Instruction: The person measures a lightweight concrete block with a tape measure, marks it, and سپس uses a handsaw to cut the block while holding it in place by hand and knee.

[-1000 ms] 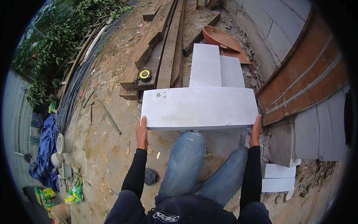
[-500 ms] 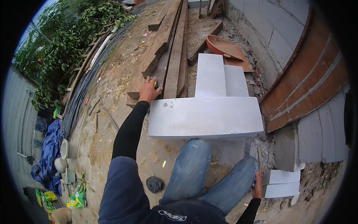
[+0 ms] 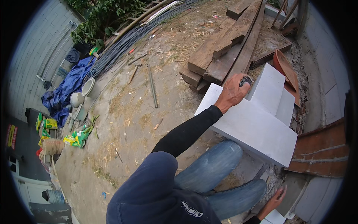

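Observation:
My left hand (image 3: 234, 89) is closed around a small black tape measure (image 3: 245, 80), held over the white blocks. Beneath that hand and forearm lies a long white block (image 3: 257, 128), in front of my knees. Behind it, a taller white block (image 3: 267, 87) and a lower one (image 3: 286, 106) stand side by side against it. My right hand (image 3: 274, 201) is low beside my right knee, fingers stretched out and nothing visible in them. A grey block (image 3: 292, 192) is just beyond its fingertips.
Thick timber beams (image 3: 212, 52) are stacked beyond the blocks. An orange pan (image 3: 285, 69) and a rusty brown panel (image 3: 320, 151) are at the right. A metal pipe (image 3: 152, 86) and a hammer (image 3: 133, 74) lie on the ground. Buckets (image 3: 89, 88) stand by a blue tarp (image 3: 69, 95) at left.
The view has turned, shifting the scene. My left hand has moved from beside the timber to over the white blocks, still holding the tape measure. My right hand has come away from my knee.

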### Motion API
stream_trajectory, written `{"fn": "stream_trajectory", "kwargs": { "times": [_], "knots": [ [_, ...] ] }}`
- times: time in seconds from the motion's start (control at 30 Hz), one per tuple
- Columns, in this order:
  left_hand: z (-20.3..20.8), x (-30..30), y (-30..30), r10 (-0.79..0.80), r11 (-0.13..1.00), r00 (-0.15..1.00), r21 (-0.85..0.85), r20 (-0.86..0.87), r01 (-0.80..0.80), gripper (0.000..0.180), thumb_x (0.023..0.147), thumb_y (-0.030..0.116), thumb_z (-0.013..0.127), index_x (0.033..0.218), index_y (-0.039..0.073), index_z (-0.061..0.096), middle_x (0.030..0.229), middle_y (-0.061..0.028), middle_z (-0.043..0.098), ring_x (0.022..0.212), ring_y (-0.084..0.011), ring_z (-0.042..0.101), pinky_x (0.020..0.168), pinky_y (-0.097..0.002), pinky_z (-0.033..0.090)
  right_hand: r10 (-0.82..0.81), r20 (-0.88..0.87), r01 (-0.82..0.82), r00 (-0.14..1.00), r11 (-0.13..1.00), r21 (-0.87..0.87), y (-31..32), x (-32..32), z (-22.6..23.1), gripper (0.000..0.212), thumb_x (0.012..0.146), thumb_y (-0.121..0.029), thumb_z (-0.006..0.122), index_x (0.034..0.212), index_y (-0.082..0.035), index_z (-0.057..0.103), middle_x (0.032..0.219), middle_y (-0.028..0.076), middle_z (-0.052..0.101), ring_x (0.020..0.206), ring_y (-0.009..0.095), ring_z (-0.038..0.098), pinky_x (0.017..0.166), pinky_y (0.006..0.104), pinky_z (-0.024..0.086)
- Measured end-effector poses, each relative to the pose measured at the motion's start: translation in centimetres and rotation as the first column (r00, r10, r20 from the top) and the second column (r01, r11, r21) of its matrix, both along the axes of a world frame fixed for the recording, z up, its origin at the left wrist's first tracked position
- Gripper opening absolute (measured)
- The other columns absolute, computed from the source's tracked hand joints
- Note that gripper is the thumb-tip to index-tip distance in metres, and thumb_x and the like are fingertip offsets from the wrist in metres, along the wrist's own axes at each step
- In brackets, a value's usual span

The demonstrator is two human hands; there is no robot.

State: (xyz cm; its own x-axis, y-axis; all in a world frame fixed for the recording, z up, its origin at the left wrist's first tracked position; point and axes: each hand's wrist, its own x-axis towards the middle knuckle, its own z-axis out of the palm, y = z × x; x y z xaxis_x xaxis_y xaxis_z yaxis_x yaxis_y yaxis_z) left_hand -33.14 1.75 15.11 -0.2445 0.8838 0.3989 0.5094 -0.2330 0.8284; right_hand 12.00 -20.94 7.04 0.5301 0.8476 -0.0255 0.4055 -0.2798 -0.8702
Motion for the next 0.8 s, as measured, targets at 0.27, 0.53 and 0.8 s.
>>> {"fn": "stream_trajectory", "kwargs": {
  "times": [0.27, 0.53, 0.8],
  "knots": [
    [-2.5, 13.5, -15.2, -0.463, 0.854, 0.873, -0.185, 0.154, 0.486, 0.035, 0.094, 0.032, 0.066, 0.108, -0.001, 0.065, 0.087, -0.019, 0.068, 0.082, -0.0361, 0.064, 0.078, -0.0461, 0.05, 0.482, -0.419, -0.527, 0.769, 0.85, 0.009, 5.9, -12.3, 5.5, 0.042, 0.105, -0.031, 0.063, 0.13, 0.003, 0.068, 0.09, 0.003, 0.068, 0.075, 0.007, 0.056, 0.066, 0.023, 0.045],
    [-1.9, 13.3, -15.0, -0.615, 0.787, 0.759, -0.23, -0.215, 0.573, 0.045, 0.09, 0.042, 0.076, 0.106, 0.002, 0.062, 0.088, -0.0136, 0.061, 0.085, -0.0343, 0.058, 0.076, -0.0455, 0.048, 0.373, -0.704, -0.436, 0.604, 0.894, 0.1, 2.6, -9.7, 2.5, 0.02, 0.096, -0.016, 0.077, 0.108, -0.002, 0.067, 0.093, -0.001, 0.064, 0.083, 0.006, 0.058, 0.076, 0.0227, 0.047],
    [0.2, 0.1, -15.8, -0.433, 0.856, 0.706, -0.501, -0.56, 0.127, 0.031, 0.094, 0.021, 0.072, 0.122, 0.008, 0.069, 0.098, -0.0159, 0.064, 0.087, -0.0346, 0.065, 0.077, -0.045, 0.051, -0.023, -0.788, 0.09, 0.615, 0.995, 0.041, 3.2, 4.3, 1.6, 0.021, 0.099, -0.024, 0.072, 0.111, -0.008, 0.067, 0.09, -0.002, 0.069, 0.077, 0.008, 0.066, 0.073, 0.0265, 0.055]
  ]
}}
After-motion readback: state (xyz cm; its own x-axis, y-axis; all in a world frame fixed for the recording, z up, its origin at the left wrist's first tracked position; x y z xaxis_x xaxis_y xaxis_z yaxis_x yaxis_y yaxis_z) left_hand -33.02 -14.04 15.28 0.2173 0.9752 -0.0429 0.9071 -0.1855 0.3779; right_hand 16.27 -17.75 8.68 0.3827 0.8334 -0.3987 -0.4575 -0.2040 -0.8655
